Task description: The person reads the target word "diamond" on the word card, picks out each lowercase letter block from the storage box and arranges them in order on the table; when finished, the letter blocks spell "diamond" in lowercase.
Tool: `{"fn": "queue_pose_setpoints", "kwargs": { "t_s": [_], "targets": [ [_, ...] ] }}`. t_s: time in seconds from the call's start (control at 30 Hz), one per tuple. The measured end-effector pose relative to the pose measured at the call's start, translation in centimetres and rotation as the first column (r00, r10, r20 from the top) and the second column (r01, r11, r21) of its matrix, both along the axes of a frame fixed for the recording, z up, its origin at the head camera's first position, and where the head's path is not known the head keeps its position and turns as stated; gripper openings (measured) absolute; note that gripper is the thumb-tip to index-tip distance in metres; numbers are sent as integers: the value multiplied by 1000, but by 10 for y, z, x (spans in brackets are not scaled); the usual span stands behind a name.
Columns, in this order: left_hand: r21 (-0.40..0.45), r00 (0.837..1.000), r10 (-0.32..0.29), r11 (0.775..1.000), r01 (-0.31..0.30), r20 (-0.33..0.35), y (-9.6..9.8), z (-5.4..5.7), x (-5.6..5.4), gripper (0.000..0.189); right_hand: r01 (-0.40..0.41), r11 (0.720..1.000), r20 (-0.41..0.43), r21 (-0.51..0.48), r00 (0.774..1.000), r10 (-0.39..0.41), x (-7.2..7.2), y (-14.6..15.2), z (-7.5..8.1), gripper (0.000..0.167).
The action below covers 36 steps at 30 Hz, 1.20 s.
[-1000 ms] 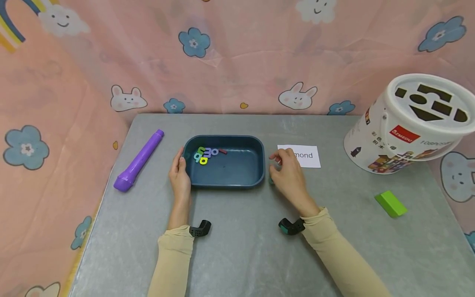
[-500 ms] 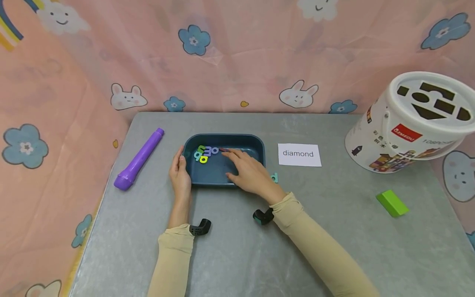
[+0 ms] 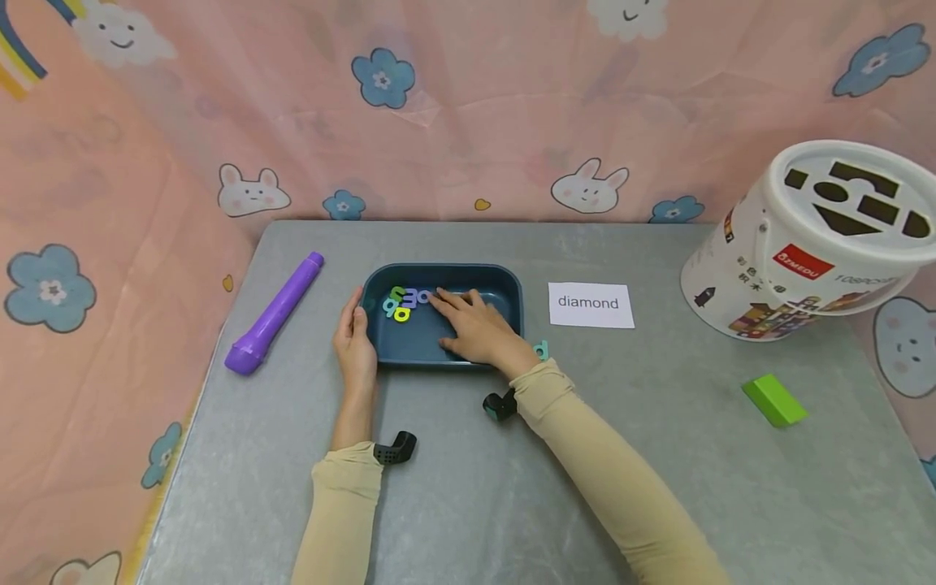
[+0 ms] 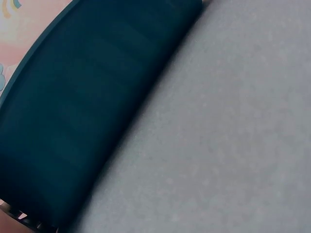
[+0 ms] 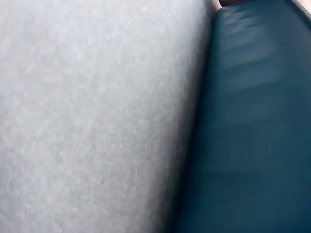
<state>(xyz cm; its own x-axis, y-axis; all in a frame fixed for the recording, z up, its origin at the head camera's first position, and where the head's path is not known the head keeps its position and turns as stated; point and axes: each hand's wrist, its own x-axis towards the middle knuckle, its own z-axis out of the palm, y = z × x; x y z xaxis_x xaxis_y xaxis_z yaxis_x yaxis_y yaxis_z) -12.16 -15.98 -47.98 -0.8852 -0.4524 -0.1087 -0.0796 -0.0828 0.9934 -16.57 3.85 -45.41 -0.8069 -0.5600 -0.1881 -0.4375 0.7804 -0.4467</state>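
A dark blue rectangular tray (image 3: 409,345) sits on the table, its outer wall filling much of both wrist views. My left hand (image 3: 355,353) rests along its left side, fingers straight against the outer wall and thumb at the rim. Inside lie several small plastic letters: purple ones (image 3: 410,298), a green one (image 3: 396,293), a light blue one (image 3: 388,307) and a yellow one (image 3: 401,314). My right hand (image 3: 478,329) reaches over the right half with fingers spread, index fingertip beside the rightmost purple letter. The red piece is hidden under those fingers.
Just right of the tray lies a teal letter (image 3: 541,349), below a white card (image 3: 591,305) reading "diamond". A purple toy microphone (image 3: 274,315) lies at left. On the right stand a white lidded bucket (image 3: 775,268) and a green block (image 3: 775,400).
My right hand has moved left from beside the card into the tray, its fingers spreading over the red piece. The card and teal letter are uncovered. My left hand stays put.
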Motion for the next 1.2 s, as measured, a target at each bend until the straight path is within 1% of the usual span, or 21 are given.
{"fn": "queue_pose_setpoints", "kwargs": {
  "t_s": [0.07, 0.17, 0.23, 0.27, 0.33, 0.43, 0.53, 0.6, 0.67, 0.7, 0.8, 0.83, 0.93, 1.0, 1.07, 1.1, 1.17, 1.2],
  "targets": [
    [0, 1000, 2, 1000, -2, 0, 0, 0, 0, 43, 3, 1000, -65, 13, 998, -2, 0, -1, 0, 58],
    [2, 1000, 5, 1000, -5, 4, 0, 1, 0, 43, 15, 1000, -186, -10, 982, -17, 1, -1, 0, 30],
    [-1, 1000, 7, 1000, -7, 6, 0, 1, 0, 43, 25, 999, -225, -45, 974, -35, 2, -1, 0, 12],
    [-3, 1000, 8, 1000, -8, 7, 0, 1, 0, 43, 29, 997, -229, -66, 972, -43, 2, -1, 0, 9],
    [-5, 1000, 4, 1000, -4, 9, 0, 1, 0, 43, 37, 995, -210, -96, 976, -57, 3, -1, 0, 12],
    [-9, 1000, 0, 1000, 0, 12, 0, 0, 1, 43, 41, 990, -148, -136, 987, -61, 6, 2, 2, 13],
    [-11, 1000, -1, 1000, 2, 7, 0, -1, 1, 43, 38, 976, -90, -214, 994, -59, 9, 7, 5, 20],
    [-11, 1000, 0, 1000, 0, 0, 0, -1, 1, 43, 43, 953, -72, -299, 995, -68, 11, 13, 8, 23],
    [-13, 1000, 2, 1000, -2, -6, 0, 0, 0, 43, 45, 919, -85, -392, 993, -84, 14, 19, 11, 22],
    [-12, 1000, 5, 1000, -5, -9, 0, 0, 0, 43, 43, 900, -100, -434, 990, -96, 15, 23, 12, 22],
    [-19, 1000, 11, 1000, -12, -12, 1, 1, 0, 42, 41, 831, -139, -555, 980, -142, 21, 36, 16, 22],
    [-21, 1000, 14, 1000, -14, -14, 2, 1, 0, 42, 47, 808, -141, -587, 977, -159, 23, 42, 17, 23],
    [-23, 1000, 10, 1000, -10, -14, 2, 1, 0, 43, 87, 736, -96, -672, 975, -202, 32, 59, 24, 23],
    [-23, 1000, 6, 1000, -6, -12, 2, 1, 1, 43, 129, 699, -48, -703, 973, -227, 37, 70, 28, 22],
    [-23, 1000, 4, 1000, -5, -11, 2, 2, 1, 43, 165, 674, -17, -720, 967, -255, 42, 82, 32, 22],
    [-24, 1000, 6, 1000, -6, -10, 2, 2, 1, 43, 179, 674, -13, -717, 963, -270, 44, 88, 34, 22],
    [-25, 1000, 5, 1000, -5, -6, 3, 2, 2, 43, 218, 686, -10, -694, 950, -312, 46, 99, 37, 21],
    [-25, 1000, 4, 1000, -4, -5, 3, 2, 2, 43, 244, 697, -5, -674, 942, -335, 46, 105, 38, 20]
  ]
}}
